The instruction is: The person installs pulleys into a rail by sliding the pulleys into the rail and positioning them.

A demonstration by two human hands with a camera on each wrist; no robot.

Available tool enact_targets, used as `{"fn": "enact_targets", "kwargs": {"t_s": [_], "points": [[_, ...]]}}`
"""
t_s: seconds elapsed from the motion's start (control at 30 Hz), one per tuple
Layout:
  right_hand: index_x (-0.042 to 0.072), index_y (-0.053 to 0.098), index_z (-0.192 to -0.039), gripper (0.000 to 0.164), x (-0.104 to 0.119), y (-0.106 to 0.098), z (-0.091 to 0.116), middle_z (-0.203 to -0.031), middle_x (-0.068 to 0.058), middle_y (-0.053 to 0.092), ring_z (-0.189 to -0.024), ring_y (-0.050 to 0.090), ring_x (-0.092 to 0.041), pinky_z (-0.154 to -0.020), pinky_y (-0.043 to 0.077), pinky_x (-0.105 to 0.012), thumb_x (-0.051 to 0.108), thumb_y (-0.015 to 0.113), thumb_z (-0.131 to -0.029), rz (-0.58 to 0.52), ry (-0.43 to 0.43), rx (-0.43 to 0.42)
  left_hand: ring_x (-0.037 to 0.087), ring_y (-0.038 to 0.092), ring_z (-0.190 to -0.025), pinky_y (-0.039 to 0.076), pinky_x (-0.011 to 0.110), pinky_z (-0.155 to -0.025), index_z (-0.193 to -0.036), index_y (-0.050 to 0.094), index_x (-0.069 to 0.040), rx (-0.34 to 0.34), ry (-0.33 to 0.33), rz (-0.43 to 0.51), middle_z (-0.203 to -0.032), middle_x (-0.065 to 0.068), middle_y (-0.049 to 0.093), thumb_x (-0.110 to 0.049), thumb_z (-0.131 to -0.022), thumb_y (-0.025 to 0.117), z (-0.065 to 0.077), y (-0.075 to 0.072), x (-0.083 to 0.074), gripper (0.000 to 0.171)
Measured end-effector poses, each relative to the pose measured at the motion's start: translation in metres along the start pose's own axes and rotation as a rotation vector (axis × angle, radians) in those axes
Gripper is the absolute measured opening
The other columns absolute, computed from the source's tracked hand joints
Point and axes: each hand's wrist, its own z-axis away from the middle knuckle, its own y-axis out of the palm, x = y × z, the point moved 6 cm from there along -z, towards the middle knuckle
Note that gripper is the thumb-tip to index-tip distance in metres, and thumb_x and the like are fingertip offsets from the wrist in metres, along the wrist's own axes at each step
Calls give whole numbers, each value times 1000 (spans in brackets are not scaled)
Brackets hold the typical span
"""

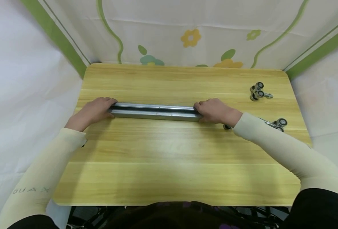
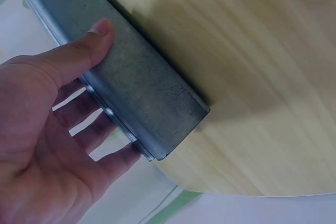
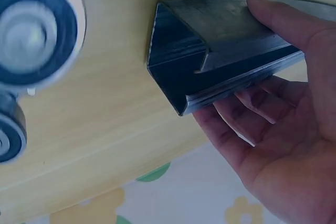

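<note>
A grey metal C-shaped channel rail (image 1: 154, 114) lies crosswise over the wooden table, its long slot facing up in the head view. At its left end my left hand (image 1: 95, 109) grips it, the thumb on the near side wall and the fingers on the far side. My right hand (image 1: 216, 111) holds the other end the same way. The right wrist view shows the open hollow end of the rail (image 3: 176, 51), with the right thumb on one wall and the fingers along the opposite edge.
On the table (image 1: 169, 178), a roller trolley with a bolt (image 1: 257, 92) stands at the back right. A second roller trolley (image 1: 279, 123) sits nearer, partly behind the right sleeve. Another wheel (image 1: 227, 127) peeks out below the right wrist. White flowered cloth (image 1: 163, 35) hangs behind.
</note>
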Motion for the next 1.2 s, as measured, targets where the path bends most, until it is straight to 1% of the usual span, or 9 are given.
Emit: {"fn": "enact_targets", "kwargs": {"t_s": [0.13,0.27,0.43,0.57,0.7,0.87,1.07,1.2], "points": [[3,60,-109,51,8,1,8,-90,-11,67,-67,61,-22,-57,55,-42,37,80,-76,2,-11,-20,40,58,-110,49,57,-89,-135,51,1,-15,15,1,-124,22,61,-20,-82,76,5,2,-3,62],[2,60,-108,49,11,4,14,-88,-10,67,-64,58,-19,-55,53,-39,34,80,-77,1,-28,-41,38,59,-107,49,55,-87,-131,54,0,-30,31,-16,-121,20,62,-21,-80,78,10,4,-8,61],[3,60,-110,48,12,7,16,-90,-9,67,-66,57,-18,-56,52,-37,34,79,-78,-1,-21,-31,37,59,-108,50,55,-87,-131,55,0,-30,32,-46,-120,18,62,-23,-79,79,18,5,-13,61],[4,60,-113,50,13,7,16,-92,-9,67,-69,58,-18,-58,53,-37,34,78,-78,-9,-10,-30,38,57,-110,50,56,-86,-133,53,0,-22,15,-51,-121,19,62,-24,-81,78,23,6,-15,63],[4,60,-117,52,13,9,18,-95,-9,67,-72,60,-19,-60,55,-39,34,78,-79,-14,-6,-48,38,57,-110,50,57,-86,-134,53,-1,-21,4,-43,-123,19,61,-25,-80,78,24,6,-15,64],[4,59,-121,56,15,13,23,-98,-11,68,-79,63,-22,-64,57,-40,34,79,-78,-13,-18,-96,38,58,-108,50,56,-85,-132,55,-3,-23,1,-31,-122,19,62,-25,-78,80,22,7,-14,64],[2,57,-127,61,16,16,29,-97,-12,67,-78,63,-24,-63,56,-40,36,77,-80,7,-11,-156,38,59,-105,50,56,-84,-133,55,-3,-45,-4,-18,-120,19,63,-25,-77,81,23,12,-12,65],[1,57,-130,64,17,16,33,-100,-14,68,-79,64,-24,-64,56,-40,39,74,-82,-20,4,-191,39,60,-103,50,56,-85,-132,55,-3,-62,5,-18,-119,20,63,-25,-77,81,22,14,-11,65]]}}
